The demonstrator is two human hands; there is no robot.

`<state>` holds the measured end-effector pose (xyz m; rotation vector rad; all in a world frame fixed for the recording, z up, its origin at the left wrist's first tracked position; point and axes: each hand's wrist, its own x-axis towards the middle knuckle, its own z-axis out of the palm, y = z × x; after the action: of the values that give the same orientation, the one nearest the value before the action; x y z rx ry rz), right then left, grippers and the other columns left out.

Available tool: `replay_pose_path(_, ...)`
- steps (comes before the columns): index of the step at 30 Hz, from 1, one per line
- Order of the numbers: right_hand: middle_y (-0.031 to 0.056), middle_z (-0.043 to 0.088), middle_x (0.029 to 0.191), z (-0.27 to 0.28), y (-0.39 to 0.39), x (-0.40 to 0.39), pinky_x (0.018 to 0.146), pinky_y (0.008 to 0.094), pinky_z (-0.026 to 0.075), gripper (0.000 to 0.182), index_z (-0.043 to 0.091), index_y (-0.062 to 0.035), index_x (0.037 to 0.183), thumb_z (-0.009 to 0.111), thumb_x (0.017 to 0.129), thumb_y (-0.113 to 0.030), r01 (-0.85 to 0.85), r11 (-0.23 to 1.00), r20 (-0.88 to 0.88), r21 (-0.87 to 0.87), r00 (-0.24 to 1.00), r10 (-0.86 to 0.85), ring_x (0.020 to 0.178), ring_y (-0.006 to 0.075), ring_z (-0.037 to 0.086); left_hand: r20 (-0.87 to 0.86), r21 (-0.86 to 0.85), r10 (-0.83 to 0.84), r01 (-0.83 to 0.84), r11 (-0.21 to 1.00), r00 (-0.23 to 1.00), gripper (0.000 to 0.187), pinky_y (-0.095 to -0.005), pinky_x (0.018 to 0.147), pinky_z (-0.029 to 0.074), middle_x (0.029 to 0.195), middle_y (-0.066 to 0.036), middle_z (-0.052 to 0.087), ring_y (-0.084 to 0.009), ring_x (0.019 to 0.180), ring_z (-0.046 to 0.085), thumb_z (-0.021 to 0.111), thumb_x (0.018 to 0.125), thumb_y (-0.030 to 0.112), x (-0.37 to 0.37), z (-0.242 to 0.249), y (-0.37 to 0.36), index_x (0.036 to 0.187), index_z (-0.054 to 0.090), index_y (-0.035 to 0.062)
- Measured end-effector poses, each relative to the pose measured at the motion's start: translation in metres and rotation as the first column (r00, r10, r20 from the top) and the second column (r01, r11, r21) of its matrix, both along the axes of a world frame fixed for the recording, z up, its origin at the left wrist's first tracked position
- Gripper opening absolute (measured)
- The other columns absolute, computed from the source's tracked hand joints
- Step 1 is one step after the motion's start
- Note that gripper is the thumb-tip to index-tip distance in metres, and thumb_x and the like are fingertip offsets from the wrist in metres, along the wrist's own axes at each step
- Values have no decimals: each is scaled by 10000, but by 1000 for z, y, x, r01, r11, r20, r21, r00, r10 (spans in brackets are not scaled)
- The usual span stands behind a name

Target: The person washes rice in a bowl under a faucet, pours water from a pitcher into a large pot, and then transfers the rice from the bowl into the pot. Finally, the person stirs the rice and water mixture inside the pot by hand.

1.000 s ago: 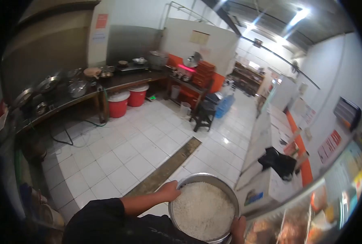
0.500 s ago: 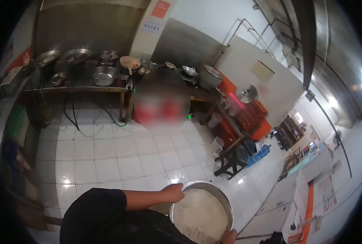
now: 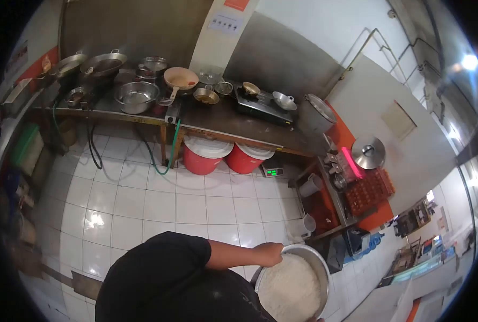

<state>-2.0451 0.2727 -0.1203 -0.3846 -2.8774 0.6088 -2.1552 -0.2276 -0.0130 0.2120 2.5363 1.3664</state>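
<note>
A large round metal pot (image 3: 325,271) is held in front of my body at the lower right. Pale, loose grains that look like rice (image 3: 291,290) fill much of it. My left hand (image 3: 269,254) is closed on the rim at the pot's far left side, fingers wrapped over the edge. Only a sliver of my right hand (image 3: 316,319) shows at the bottom border, against the opposite side of the rim.
Along the wall, a counter (image 3: 239,126) carries pans, a steel bowl (image 3: 137,97) and a stove (image 3: 263,107). Below it stand red lidded buckets (image 3: 202,161) and a lit digital scale (image 3: 273,172). Red egg trays (image 3: 369,192) sit on a right-hand shelf. White tiles cover the floor.
The pot has moved right in view with both hands still at its rim. My view has shifted, and the counter, buckets and scale now show clearly where a dark blur was.
</note>
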Motion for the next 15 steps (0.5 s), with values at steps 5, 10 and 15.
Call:
replay_pose_path(5,343,650,902,139,-126,-174,735,514,507,342,584,167,974,621,958,-172,-22,998,-22,52,999,23,801,427,608,-7,59,136,-135,989,991,365,-514,905,517,1081,-266,687,-420,1047,672,588,902,241,-142,7,-32,1153,598,-25)
replay_pose_path(10,397,664,1026,123,-171,-342,768,521,521,418,587,208,1103,629,925,-168,-6,998,46,64,999,3,904,465,665,-3,48,173,-173,984,985,362,-527,900,512,1049,-276,688,-435,1024,670,593,902,244,-302,-29,-67,1131,593,-36)
replay_pose_path(15,407,673,985,81,-182,-488,783,537,536,423,603,209,1100,621,915,-170,104,994,82,25,991,-106,921,500,683,-6,30,65,-65,997,998,358,-519,919,519,1086,-288,691,-428,1067,674,585,887,214,-484,-5,-96,1131,614,-45)
